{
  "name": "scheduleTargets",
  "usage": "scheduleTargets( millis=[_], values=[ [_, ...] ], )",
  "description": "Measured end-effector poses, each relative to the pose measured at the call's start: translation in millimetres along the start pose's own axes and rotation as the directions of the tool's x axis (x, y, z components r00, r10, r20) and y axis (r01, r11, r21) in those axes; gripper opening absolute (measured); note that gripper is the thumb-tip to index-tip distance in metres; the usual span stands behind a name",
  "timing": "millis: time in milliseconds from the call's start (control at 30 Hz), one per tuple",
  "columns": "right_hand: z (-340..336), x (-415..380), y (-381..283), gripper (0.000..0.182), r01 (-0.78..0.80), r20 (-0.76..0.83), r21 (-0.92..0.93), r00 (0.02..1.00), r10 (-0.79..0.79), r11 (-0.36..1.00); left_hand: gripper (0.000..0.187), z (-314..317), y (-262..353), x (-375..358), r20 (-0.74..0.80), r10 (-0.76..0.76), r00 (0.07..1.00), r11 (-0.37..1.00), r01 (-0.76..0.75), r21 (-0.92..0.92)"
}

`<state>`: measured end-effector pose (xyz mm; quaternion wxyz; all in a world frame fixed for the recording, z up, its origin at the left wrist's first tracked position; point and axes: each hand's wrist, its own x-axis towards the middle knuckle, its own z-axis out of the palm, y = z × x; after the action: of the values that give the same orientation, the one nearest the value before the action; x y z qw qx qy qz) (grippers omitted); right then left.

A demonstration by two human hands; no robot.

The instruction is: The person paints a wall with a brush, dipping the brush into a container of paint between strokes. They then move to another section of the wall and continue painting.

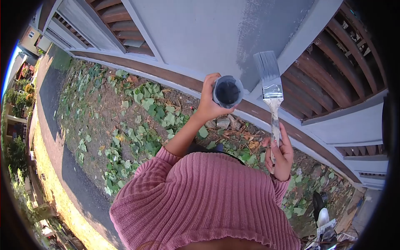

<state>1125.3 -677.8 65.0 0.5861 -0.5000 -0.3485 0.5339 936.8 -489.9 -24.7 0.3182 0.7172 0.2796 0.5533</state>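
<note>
While standing before grey wall (200, 33): left hand (207, 104) fingers wrapped around paint cup (228, 91), right hand (280, 154) fingers closed on paintbrush (271, 89) handle, bristles above the fingers.

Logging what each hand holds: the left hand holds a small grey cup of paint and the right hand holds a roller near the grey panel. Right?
Not quite. The right hand holds a flat paintbrush, not a roller, as the head view shows. The left hand does hold the small grey cup near the grey panel.
</note>
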Motion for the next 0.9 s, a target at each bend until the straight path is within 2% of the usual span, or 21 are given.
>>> scheduleTargets(
  millis=[33,100,133,200,367,533,600,667,733,800,833,900],
  values=[
    [-2,-2,-2,0.052,0.015,0.002,0.005,1.0,-0.015,1.0,0.089,-4,4,12,0.015,-0.013,1.0,1.0,0.014,-0.014],
    [-7,-6,-5,0.052,0.055,-0.01,-0.001,0.998,-0.055,0.998,0.084,-14,18,35,-0.063,0.325,0.944,0.945,-0.322,0.052],
    [-9,-7,-6,0.052,0.054,-0.016,-0.001,0.998,-0.054,0.999,0.084,-19,28,43,-0.06,0.324,0.944,0.946,-0.322,0.047],
    [-11,-10,-8,0.052,0.102,-0.051,0.011,0.993,-0.102,0.995,0.071,-25,43,56,-0.028,0.47,0.882,0.872,-0.459,0.171],
    [-25,-23,-20,0.052,0.167,-0.067,-0.031,0.983,-0.169,0.985,0.068,-24,56,71,-0.073,0.515,0.854,0.854,-0.505,0.122],
    [-44,-44,-37,0.051,0.25,-0.049,-0.095,0.966,-0.255,0.964,0.068,-26,63,82,-0.079,0.592,0.802,0.801,-0.575,0.17],
    [-52,-51,-40,0.051,0.337,0.049,-0.072,0.941,-0.334,0.939,0.068,-26,64,89,-0.115,0.616,0.779,0.787,-0.602,0.136],
    [-54,-58,-40,0.051,0.326,0.04,-0.063,0.945,-0.324,0.943,0.068,-27,63,94,-0.123,0.605,0.787,0.792,-0.579,0.193],
    [-55,-57,-39,0.051,0.394,0.113,-0.037,0.915,-0.388,0.918,0.068,-30,62,99,-0.105,0.621,0.777,0.774,-0.588,0.235],
    [-57,-59,-38,0.052,0.404,0.108,-0.048,0.911,-0.398,0.913,0.065,-33,57,101,-0.036,0.664,0.747,0.707,-0.612,0.354],
    [-57,-61,-39,0.052,0.406,0.114,-0.063,0.91,-0.398,0.912,0.065,-31,56,100,-0.034,0.662,0.749,0.709,-0.611,0.352],
    [-59,-64,-41,0.052,0.413,0.122,-0.077,0.907,-0.402,0.908,0.061,-26,56,100,-0.197,0.588,0.784,0.808,-0.561,0.178]
  ],
)
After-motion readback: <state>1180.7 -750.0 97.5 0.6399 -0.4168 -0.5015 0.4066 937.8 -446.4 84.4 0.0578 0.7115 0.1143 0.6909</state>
